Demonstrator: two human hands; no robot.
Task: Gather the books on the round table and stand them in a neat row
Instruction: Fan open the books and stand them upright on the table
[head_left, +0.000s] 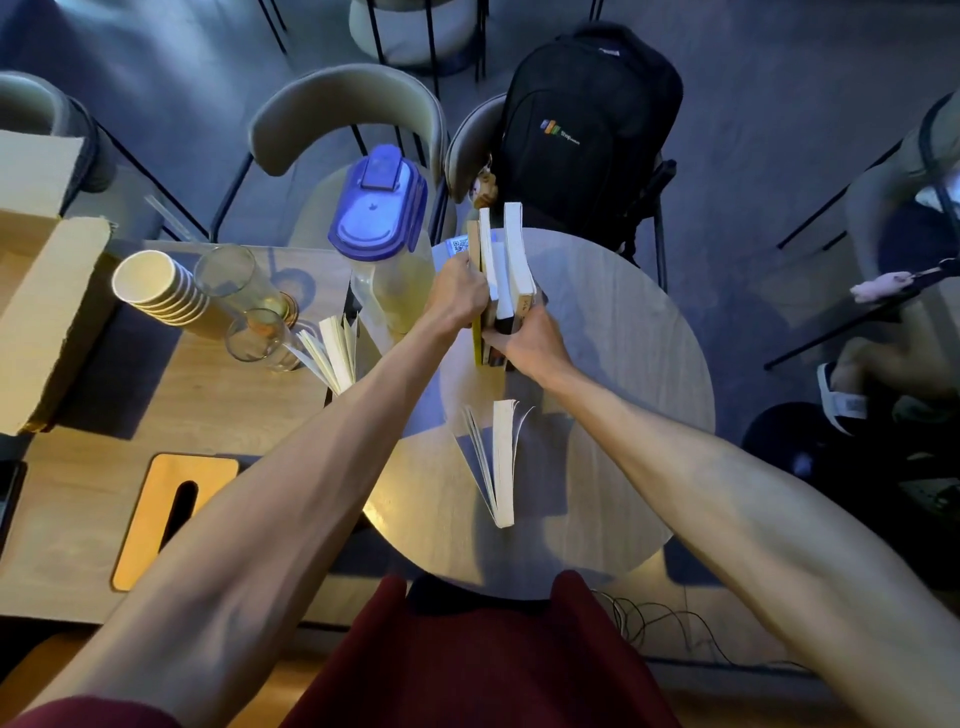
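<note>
On the round wooden table (623, 364) several books stand upright in a tight row (511, 260), seen from above, with a yellow cover at the left side. My left hand (460, 293) presses the row's left side and my right hand (530, 340) clamps its near right end. Nearer to me another book (498, 457) stands alone on the round table with its pages fanned open. A further fanned book (335, 351) stands on the rectangular table to the left.
A pitcher with a blue lid (382, 208) stands just left of the row. Stacked paper cups (150, 286), two glasses (244, 306), a cardboard box (41, 291) and an orange wooden holder (166, 514) are on the left table. A black backpack (587, 130) sits on a chair behind.
</note>
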